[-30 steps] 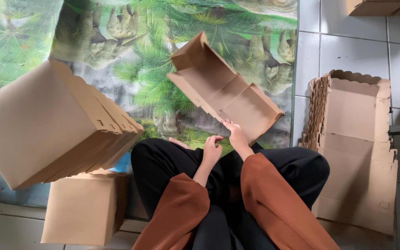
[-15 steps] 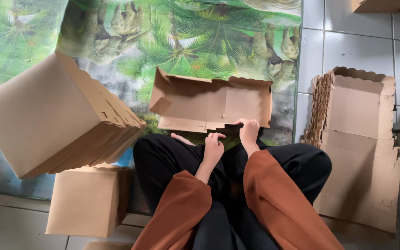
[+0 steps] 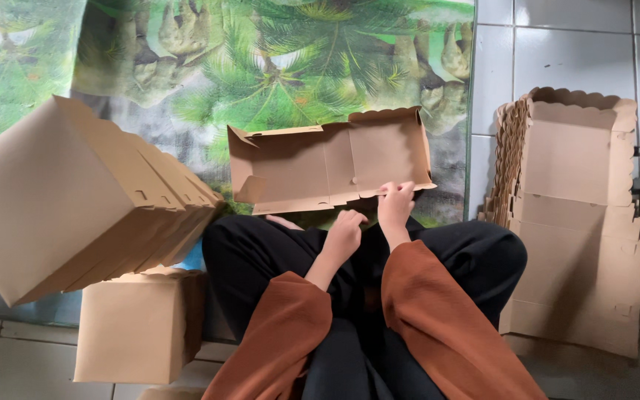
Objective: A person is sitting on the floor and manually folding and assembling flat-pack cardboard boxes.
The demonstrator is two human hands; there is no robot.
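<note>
A half-folded brown cardboard box (image 3: 331,167) is held open-side up on the palm-print mat (image 3: 187,59), just beyond the black-trousered knees. Its near edge is pinched by the right hand (image 3: 396,206), fingers closed on the flap. The left hand (image 3: 344,233) is curled just below the box; whether it touches cannot be told. Left of the box a leaning stack of folded boxes (image 3: 75,196) is seen, a finished box (image 3: 138,326) beneath it. Right of the box, flat scalloped blanks (image 3: 575,222) are piled on grey tiles (image 3: 557,44).
</note>
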